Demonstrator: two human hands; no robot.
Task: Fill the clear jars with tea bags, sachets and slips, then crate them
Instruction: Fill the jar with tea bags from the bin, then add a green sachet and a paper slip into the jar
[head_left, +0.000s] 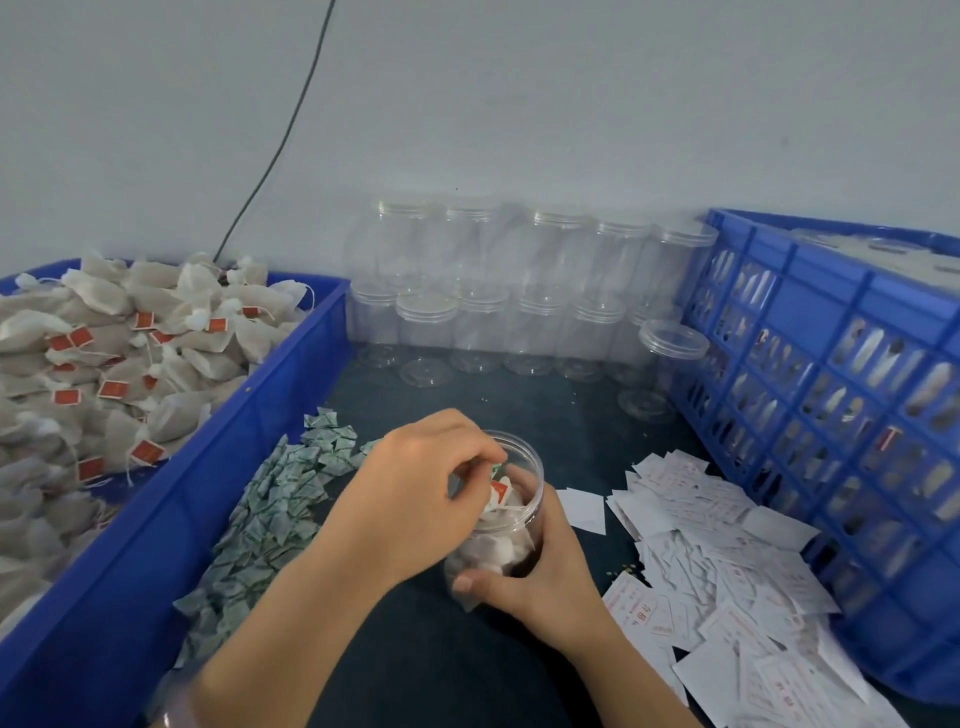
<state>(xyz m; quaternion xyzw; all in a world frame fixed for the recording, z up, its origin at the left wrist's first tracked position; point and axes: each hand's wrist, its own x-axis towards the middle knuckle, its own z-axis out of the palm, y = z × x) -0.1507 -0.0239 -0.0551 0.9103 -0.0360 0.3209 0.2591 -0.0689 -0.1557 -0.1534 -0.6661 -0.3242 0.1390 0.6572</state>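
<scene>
A clear jar (511, 540) stands on the dark table, holding several tea bags with red tags. My right hand (540, 582) grips the jar's side from the near right. My left hand (415, 499) hovers over the jar mouth, its curled fingertips pinching something small at the opening; what it pinches is mostly hidden. Green-and-white sachets (270, 514) lie in a heap left of the jar. White slips (727, 571) with red print are spread to its right.
A blue bin (249, 426) on the left is heaped with tea bags (104, 364). Several empty clear jars (519, 301) are stacked in two tiers against the back wall. A blue slatted crate (831, 415) holding filled jars stands at the right.
</scene>
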